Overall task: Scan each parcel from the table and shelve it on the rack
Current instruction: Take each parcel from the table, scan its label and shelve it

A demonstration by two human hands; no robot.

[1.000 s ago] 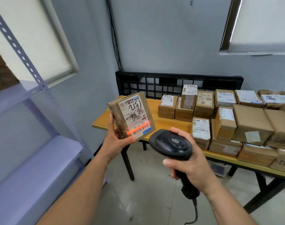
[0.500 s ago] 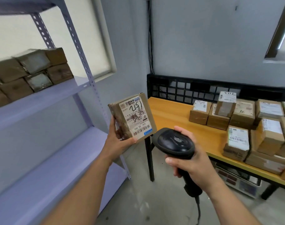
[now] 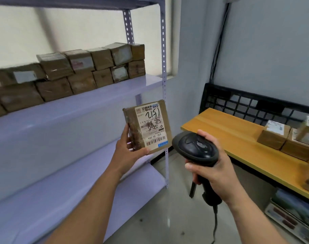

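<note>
Holds the parcel [image 3: 147, 128] in mid-air with the left hand [image 3: 128, 152]: thumb pressed on the lower front face, fingers curled round the left side. Presents the white label [image 3: 152, 125] (handwritten digits above, barcode along the bottom edge) toward the camera, with the box tilted slightly. Sits, as seen from the head view, in front of the rack's front post, below the level of the loaded shelf.

Grips the scanner [image 3: 197, 148] with the right hand [image 3: 211, 171], fingers wrapped round the handle; head just right of the parcel, not touching it. Trails a cable [image 3: 215, 224] from the handle base toward the floor.

Shows the rack [image 3: 163, 67] at left, with shelved parcels [image 3: 79, 74] stacked two high along the back of one shelf. Shows the counter [image 3: 220, 131] at right, apart from the held parcel, with more boxes [image 3: 273, 136] toward its right end. Includes a black grid panel [image 3: 247, 103] upright behind the counter and a scale [image 3: 291, 219] beneath it.
</note>
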